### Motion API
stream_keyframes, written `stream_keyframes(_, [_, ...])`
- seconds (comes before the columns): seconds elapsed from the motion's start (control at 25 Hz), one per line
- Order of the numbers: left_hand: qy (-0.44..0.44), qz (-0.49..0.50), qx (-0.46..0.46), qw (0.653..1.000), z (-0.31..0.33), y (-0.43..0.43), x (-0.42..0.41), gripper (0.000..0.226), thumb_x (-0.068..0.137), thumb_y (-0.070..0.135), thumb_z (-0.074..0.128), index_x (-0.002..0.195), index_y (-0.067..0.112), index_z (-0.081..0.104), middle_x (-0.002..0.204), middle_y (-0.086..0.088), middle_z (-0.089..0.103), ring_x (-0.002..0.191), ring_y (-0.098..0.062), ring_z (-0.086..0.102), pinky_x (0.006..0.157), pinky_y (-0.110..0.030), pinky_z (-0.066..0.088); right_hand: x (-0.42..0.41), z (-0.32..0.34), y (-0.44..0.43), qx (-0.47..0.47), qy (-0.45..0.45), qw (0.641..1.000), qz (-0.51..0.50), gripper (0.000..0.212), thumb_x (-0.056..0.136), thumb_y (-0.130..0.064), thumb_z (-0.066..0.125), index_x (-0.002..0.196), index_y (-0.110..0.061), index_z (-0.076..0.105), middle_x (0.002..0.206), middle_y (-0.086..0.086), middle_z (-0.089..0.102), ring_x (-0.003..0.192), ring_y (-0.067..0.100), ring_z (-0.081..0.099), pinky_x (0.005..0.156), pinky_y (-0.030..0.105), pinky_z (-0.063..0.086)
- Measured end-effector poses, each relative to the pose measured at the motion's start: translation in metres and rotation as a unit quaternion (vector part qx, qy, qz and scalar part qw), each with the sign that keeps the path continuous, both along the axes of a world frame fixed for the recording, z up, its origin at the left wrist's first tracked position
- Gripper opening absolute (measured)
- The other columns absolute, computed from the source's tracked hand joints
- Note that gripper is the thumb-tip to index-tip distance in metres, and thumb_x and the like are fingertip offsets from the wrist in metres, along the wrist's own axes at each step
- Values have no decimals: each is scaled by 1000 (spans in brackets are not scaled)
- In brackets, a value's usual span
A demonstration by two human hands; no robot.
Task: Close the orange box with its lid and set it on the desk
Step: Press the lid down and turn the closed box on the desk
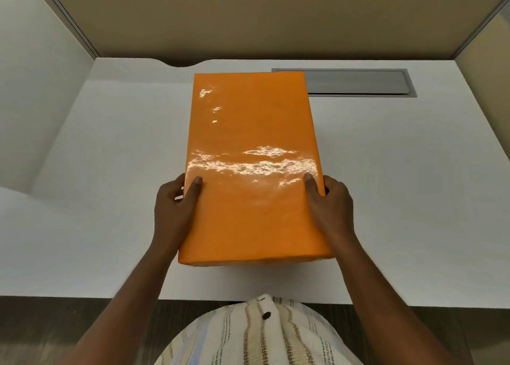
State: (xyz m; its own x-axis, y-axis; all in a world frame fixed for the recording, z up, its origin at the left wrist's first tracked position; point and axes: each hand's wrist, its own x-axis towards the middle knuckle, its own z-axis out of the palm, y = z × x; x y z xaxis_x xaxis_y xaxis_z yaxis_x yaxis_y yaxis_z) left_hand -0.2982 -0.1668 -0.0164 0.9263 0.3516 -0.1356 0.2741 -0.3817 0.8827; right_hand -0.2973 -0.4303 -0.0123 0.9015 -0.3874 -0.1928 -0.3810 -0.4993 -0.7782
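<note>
Head view, looking down over a white tabletop [386,185] inside a cubicle with tan partition walls. Centre of the frame holds a glossy orange box [252,168], long side running away from the viewer, its lid on and covering the whole top, with bright glare streaks across the middle. Whether the box rests on the tabletop or is held just above it cannot be told; its near end looks slightly raised.

Left hand [172,208], left of centre, grips the box's left long edge near the near end, thumb lying on top of the lid and fingers [176,183] wrapped around the side. Right hand [331,207], right of centre, mirrors it on the right edge, thumb on top, fingers curled around the side. Both hands are closed on the box.

Upper right of the frame shows a grey rectangular cable hatch [358,83] set into the tabletop, partly hidden behind the box's far corner. Bottom centre shows a striped, buttoned shirt [259,334] and both bare forearms reaching forward.
</note>
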Motion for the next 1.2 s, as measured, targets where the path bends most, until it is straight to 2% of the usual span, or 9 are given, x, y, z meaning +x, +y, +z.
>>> stream_keyframes(0.12, [18,3,14,1000,-10,3,1,48,92,48,48,134,25,52,129,-5,58,108,-22,56,86,-36,43,-5,-5,4,-2,-10,1000,-7,45,91,-51,45,105,-12,63,106,10,65,93,25,63,83,34,50])
stream_keyframes(0.28, [15,2,8,1000,-15,4,6,51,91,49,47,136,25,50,132,-8,57,113,-26,56,92,-42,45,-3,-7,8,-22,-29,999,-16,45,91,-50,46,104,-10,62,105,12,64,93,26,62,84,36,49])
stream_keyframes(0.44, [12,-12,17,1000,-20,5,11,49,93,47,46,136,25,51,129,-8,60,108,-25,58,88,-38,46,-2,-15,11,-27,-32,999,-23,44,91,-49,47,107,-10,62,108,11,64,94,25,61,82,32,46])
stream_keyframes(0.64, [4,-24,11,1000,-23,6,17,45,93,47,46,132,26,54,109,7,61,86,-11,58,73,-24,45,5,-20,14,-23,-30,999,-31,44,91,-48,49,108,-10,63,108,11,64,93,24,61,80,30,45])
stream_keyframes(0.72, [9,-20,20,1000,-25,6,22,46,93,48,47,132,25,54,107,4,61,89,-16,58,76,-28,45,8,-22,15,-21,-32,999,-30,42,91,-47,49,106,-11,63,106,11,65,91,22,60,77,29,44])
stream_keyframes(0.88, [27,-19,27,999,-28,7,30,48,92,49,47,132,23,54,118,-7,62,96,-20,57,81,-34,45,16,-25,15,-29,-29,999,-29,43,91,-48,48,109,-11,62,107,11,64,93,22,60,76,28,43])
stream_keyframes(0.96, [37,-27,22,999,-29,8,33,50,92,50,46,132,21,54,124,-10,61,100,-22,58,82,-37,47,20,-26,16,-44,-9,999,-19,50,92,-49,45,122,-11,56,120,12,60,106,27,59,82,32,46])
stream_keyframes(1.08, [64,-37,1,997,-30,9,37,54,91,54,41,132,21,51,132,-10,57,107,-25,57,83,-37,46,24,-27,17,-50,39,998,19,65,94,-51,37,148,-19,21,150,10,35,135,31,38,103,45,39])
stream_keyframes(1.2, [82,-12,-29,996,-26,13,48,58,92,56,35,137,21,45,140,-9,51,121,-28,52,92,-40,42,30,-25,15,-74,67,994,41,69,93,-57,31,150,-24,8,155,8,28,137,32,36,105,51,37])
